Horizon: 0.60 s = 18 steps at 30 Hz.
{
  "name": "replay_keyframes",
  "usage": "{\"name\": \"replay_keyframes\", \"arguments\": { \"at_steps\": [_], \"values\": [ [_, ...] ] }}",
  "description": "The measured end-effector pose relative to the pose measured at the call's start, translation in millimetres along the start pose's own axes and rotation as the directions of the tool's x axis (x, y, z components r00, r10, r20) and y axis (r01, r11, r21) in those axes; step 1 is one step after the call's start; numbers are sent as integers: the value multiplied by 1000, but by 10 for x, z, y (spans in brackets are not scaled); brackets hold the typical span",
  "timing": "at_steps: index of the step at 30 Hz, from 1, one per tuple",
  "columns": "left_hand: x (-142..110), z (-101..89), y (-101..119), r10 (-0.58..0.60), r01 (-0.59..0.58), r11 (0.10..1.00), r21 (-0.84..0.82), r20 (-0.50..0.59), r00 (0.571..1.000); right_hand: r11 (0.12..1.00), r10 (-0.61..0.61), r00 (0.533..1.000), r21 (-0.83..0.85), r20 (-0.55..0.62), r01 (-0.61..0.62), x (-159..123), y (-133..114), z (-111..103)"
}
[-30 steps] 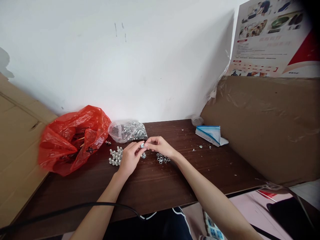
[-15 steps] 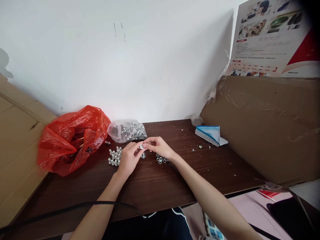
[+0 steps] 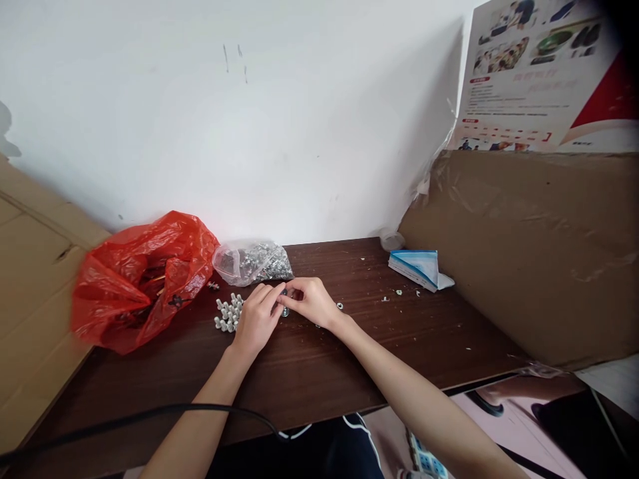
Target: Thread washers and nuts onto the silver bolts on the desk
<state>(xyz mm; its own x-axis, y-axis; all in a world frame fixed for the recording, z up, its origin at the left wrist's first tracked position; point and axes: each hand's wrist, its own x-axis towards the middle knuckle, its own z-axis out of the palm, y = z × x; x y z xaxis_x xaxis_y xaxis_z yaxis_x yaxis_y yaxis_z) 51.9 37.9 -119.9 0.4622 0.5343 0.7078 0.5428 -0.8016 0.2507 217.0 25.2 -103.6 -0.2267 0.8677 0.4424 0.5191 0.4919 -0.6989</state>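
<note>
"Left hand (image 3: 255,318) and right hand (image 3: 314,306), what are they doing?"

"They meet at the fingertips over the tabletop (image 3: 309,369), both pinching a small metal piece (image 3: 285,292). It's mostly hidden by the fingers, so I can't tell its exact shape."

"What's just under it?"

"A shiny metal part (image 3: 285,311), close to the thumbs, at six o'clock from the pinch. I can't tell if they touch."

"Take the pinch as the centre, with twelve towards the wall (image 3: 299,133). What's on the left?"

"Pale bolts (image 3: 228,313) are bunched towards eight o'clock, just beside the left hand. The clear bag (image 3: 262,261) of metal bits lies near ten, and the open red bag (image 3: 144,279) sits at nine, farther out."

"And the other side?"

"One ring-shaped nut (image 3: 340,306) lies near the right hand, between three and four. Well apart, before three, there's a blue and white packet (image 3: 413,269), with a clear cup (image 3: 392,239) at two, beside the cardboard (image 3: 524,253)."
</note>
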Motion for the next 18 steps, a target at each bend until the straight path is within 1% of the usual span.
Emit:
{"name": "replay_keyframes", "arguments": {
  "at_steps": [3,6,8,11,14,16,18],
  "values": [
    [0,-4,4,-10,10,1000,-11,17,1000,1000,-16,1000,16,-2,16,-1,-15,-5],
    [5,-9,18,-14,14,1000,-26,-9,1000,995,-5,1000,102,1,5,11,2,-10],
    [14,-14,30,-40,38,998,-41,-41,998,984,33,999,176,-17,-30,27,44,-24],
    [32,-19,37,-125,118,989,-90,-65,990,966,123,989,238,-80,-101,58,131,-75],
    [38,-6,13,-193,185,974,-132,-53,980,966,168,976,221,-136,-135,82,199,-154],
    [31,18,-20,-233,228,964,-137,-27,972,973,159,974,192,-163,-127,89,222,-201],
    [16,50,-56,-279,277,951,-139,5,960,984,137,977,139,-166,-114,89,234,-234]
  ]
}}
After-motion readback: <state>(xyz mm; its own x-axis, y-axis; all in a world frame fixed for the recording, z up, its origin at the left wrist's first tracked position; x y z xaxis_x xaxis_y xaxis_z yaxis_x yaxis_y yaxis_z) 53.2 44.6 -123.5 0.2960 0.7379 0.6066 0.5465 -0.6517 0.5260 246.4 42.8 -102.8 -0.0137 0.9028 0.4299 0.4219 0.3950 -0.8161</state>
